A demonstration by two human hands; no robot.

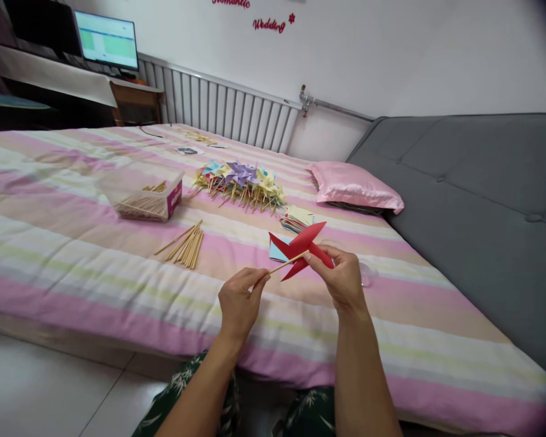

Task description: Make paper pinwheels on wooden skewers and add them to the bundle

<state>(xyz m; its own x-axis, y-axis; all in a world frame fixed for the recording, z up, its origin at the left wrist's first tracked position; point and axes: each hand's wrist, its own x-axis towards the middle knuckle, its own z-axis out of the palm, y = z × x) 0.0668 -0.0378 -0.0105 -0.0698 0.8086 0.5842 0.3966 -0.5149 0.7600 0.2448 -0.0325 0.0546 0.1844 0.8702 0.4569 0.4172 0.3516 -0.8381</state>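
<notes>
Over the near part of the bed, my left hand [242,298] pinches the lower end of a thin wooden stick [286,264]. The stick's other end meets the back of a red paper pinwheel [307,243]. My right hand [341,276] is closed on the pinwheel, its thumb against the spot where stick and paper come together; the exact join is hidden by the fingers. Just behind the pinwheel lie light blue paper squares [278,249] and a stack of coloured paper squares [298,218]. Several loose sticks [188,247] lie to the left of my left hand.
A clear plastic box [168,203] with more sticks stands at left. Finished pinwheels [241,176] lie heaped mid-bed. A pink pillow [355,185] rests by the grey headboard [473,176]. A small clear item [367,274] sits beside my right wrist.
</notes>
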